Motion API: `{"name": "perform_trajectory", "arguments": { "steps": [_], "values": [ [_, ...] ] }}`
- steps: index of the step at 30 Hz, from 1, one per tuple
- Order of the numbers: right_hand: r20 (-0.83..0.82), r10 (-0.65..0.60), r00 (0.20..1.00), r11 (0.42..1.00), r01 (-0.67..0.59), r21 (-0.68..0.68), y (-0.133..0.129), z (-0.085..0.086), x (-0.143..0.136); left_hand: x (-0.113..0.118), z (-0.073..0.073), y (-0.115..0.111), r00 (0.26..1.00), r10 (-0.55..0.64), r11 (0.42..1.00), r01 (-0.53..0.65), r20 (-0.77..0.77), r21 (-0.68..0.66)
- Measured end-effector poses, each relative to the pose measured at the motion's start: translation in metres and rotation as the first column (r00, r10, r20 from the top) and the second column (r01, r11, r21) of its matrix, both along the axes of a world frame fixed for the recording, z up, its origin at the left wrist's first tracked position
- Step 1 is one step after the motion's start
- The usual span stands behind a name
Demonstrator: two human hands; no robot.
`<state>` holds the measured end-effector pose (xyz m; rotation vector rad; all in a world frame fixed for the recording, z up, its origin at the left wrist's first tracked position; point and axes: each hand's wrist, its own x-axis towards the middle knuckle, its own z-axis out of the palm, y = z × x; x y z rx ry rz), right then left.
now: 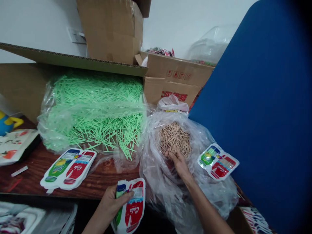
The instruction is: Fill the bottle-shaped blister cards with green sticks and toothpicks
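Observation:
My left hand (113,201) is closed round a bottle-shaped printed pouch (134,208) with a red cola side and a green side, held at the table's front edge, thumb on its face. Fingers curled, my right hand (177,159) reaches into a clear plastic bag (158,182) and grips at the near edge of a heap of thin brown sticks (175,136); how many it holds is hidden. A stack of similar pouches (70,169) lies on the table to the left. Another pouch (218,162) rests on the bag, right of my right hand.
An open carton (19,78) on its side spills pale green sticks (97,97) in clear plastic. Cardboard boxes (112,32) stand behind. A blue panel (255,107) borders the right. Below the dark wooden table (97,182) are bins (36,214) at the lower left.

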<state>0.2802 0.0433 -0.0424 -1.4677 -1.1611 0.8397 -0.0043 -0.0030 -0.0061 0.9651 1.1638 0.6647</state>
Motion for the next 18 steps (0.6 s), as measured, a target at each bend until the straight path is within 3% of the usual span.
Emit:
{"name": "perform_trajectory", "arguments": {
  "steps": [7,10,12,15,18],
  "values": [
    [-0.027,-0.008,1.000,1.000,0.008,-0.011,-0.005,-0.011,-0.005,-0.001,0.001,-0.004,0.999,-0.006,1.000,0.006,0.031,0.007],
    [-0.074,-0.061,0.995,0.998,0.061,0.003,-0.008,0.000,-0.006,-0.004,-0.005,-0.005,0.997,-0.055,0.998,0.055,0.047,0.020],
    [-0.224,-0.084,0.971,0.995,0.094,0.030,-0.011,0.016,-0.012,-0.004,-0.006,-0.004,0.995,-0.082,0.996,0.080,0.065,0.039],
    [-0.615,-0.014,0.788,0.992,0.090,0.093,-0.019,0.044,-0.035,0.001,-0.002,-0.004,0.986,-0.122,0.992,0.117,0.116,0.054],
    [-0.805,0.062,0.589,0.993,0.046,0.110,-0.030,0.066,-0.070,0.006,0.005,-0.004,0.974,-0.145,0.989,0.137,0.176,0.056]
  ]
}}
